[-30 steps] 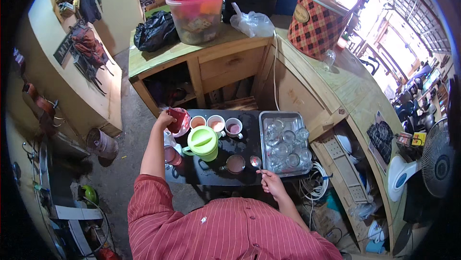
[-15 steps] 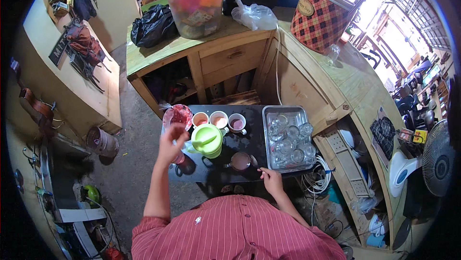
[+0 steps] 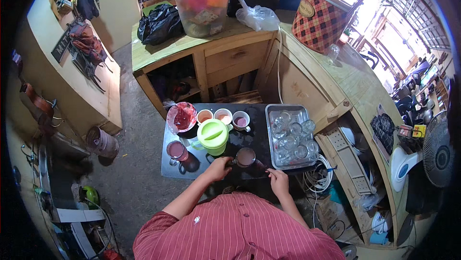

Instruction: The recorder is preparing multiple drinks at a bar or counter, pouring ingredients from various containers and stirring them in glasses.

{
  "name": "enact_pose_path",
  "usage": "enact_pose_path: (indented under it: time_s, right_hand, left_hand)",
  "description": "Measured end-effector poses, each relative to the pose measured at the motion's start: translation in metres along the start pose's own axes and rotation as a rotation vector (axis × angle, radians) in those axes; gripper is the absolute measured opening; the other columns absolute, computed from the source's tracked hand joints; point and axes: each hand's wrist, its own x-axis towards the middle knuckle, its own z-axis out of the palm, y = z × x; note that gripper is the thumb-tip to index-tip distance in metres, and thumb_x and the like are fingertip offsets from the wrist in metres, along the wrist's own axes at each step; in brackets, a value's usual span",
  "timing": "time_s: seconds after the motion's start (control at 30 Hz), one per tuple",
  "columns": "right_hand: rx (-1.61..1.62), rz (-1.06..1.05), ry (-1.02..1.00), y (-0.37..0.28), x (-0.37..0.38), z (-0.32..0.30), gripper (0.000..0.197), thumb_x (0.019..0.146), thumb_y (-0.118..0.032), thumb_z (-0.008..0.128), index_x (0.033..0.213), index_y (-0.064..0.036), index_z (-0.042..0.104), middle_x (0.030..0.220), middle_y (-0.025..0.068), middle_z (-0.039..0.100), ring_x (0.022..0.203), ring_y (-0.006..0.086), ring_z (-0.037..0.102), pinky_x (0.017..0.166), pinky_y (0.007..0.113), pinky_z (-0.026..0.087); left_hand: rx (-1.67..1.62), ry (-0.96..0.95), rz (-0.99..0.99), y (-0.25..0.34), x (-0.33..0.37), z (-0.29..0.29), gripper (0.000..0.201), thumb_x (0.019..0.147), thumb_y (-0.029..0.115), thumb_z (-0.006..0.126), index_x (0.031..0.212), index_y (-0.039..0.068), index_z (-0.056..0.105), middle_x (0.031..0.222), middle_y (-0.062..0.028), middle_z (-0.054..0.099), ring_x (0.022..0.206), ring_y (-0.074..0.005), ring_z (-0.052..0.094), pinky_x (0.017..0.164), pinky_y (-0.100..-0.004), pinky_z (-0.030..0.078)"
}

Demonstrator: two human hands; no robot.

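Observation:
My left hand (image 3: 218, 168) is closed at the handle of a glass mug (image 3: 245, 157) filled with a brown drink, near the front edge of the small dark table. On the mug's other side, my right hand (image 3: 278, 179) pinches the end of a spoon (image 3: 261, 166); its far end is dark and hard to make out. Behind the left hand stands a green lidded pitcher (image 3: 212, 136). A second glass mug (image 3: 177, 150) with a pinkish-brown drink is left of it. Three white cups, one of them (image 3: 241, 120) with purplish contents, line up behind the pitcher.
An open bag with red contents (image 3: 182, 117) lies at the table's back left. On the right, a metal tray (image 3: 269, 137) holds several upturned glasses. Behind the small table (image 3: 168, 167) rises a wooden counter (image 3: 235, 58) bearing a pink-lidded tub (image 3: 201, 12) and a plaid cooler (image 3: 319, 19).
My left hand has come down from above the mug at left to the brown drink's mug handle, leaving that left mug in plain view. The right hand has shifted slightly right with the spoon.

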Motion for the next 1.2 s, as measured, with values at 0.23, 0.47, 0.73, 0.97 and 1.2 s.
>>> enact_pose_path:
  time_s: [0.23,0.47,0.73,0.97,1.2]
  right_hand:
    - [0.035,0.013,0.126,-0.016,0.019,0.02,0.022,0.082,0.001,0.052,0.097,-0.002,0.068,0.077,0.0133,0.064,0.072,0.0295,0.063,0.067,0.037,0.049]
    - [0.013,0.035,0.083,-0.014,-0.007,0.023,0.023,0.082,0.001,0.051,0.096,-0.0023,0.068,0.077,0.0137,0.064,0.073,0.0301,0.063,0.067,0.037,0.049]
    - [-0.009,0.029,0.141,-0.016,-0.001,0.019,0.022,0.082,0.001,0.052,0.097,-0.0015,0.068,0.078,0.0137,0.065,0.074,0.0295,0.063,0.068,0.037,0.049]
    - [0.012,0.036,0.187,-0.024,0.017,0.029,0.02,0.083,-0.001,0.053,0.097,-0.0011,0.067,0.077,0.0131,0.064,0.073,0.0302,0.062,0.067,0.038,0.048]
    - [0.031,0.046,0.157,-0.021,-0.012,0.025,0.021,0.082,0.002,0.052,0.097,-0.0008,0.067,0.076,0.0133,0.064,0.069,0.0283,0.062,0.064,0.037,0.049]
  left_hand:
    - [-0.013,0.133,-0.038,0.01,-0.004,0.022,0.021,0.08,0.011,0.063,0.097,-0.001,0.065,0.089,-0.02,0.066,0.084,-0.0351,0.064,0.075,-0.0409,0.05]
    - [-0.084,0.199,-0.028,0.01,-0.02,0.045,0.023,0.08,0.013,0.064,0.098,-0.001,0.064,0.093,-0.0189,0.066,0.087,-0.0347,0.064,0.076,-0.0403,0.05]
    - [-0.139,0.222,-0.029,0.005,-0.024,0.037,0.032,0.075,0.011,0.068,0.104,-0.001,0.062,0.101,-0.0197,0.063,0.098,-0.0337,0.06,0.086,-0.0386,0.048]
    - [-0.08,0.204,0.009,-0.024,0.013,0.045,0.081,0.066,0.006,0.072,0.136,0.001,0.031,0.125,-0.0211,0.051,0.114,-0.0345,0.052,0.097,-0.0379,0.042]
    - [-0.279,0.11,-0.044,-0.034,0.028,0.059,0.081,0.066,0.009,0.074,0.135,-0.001,0.032,0.129,-0.0244,0.048,0.112,-0.0378,0.053,0.093,-0.0402,0.045]
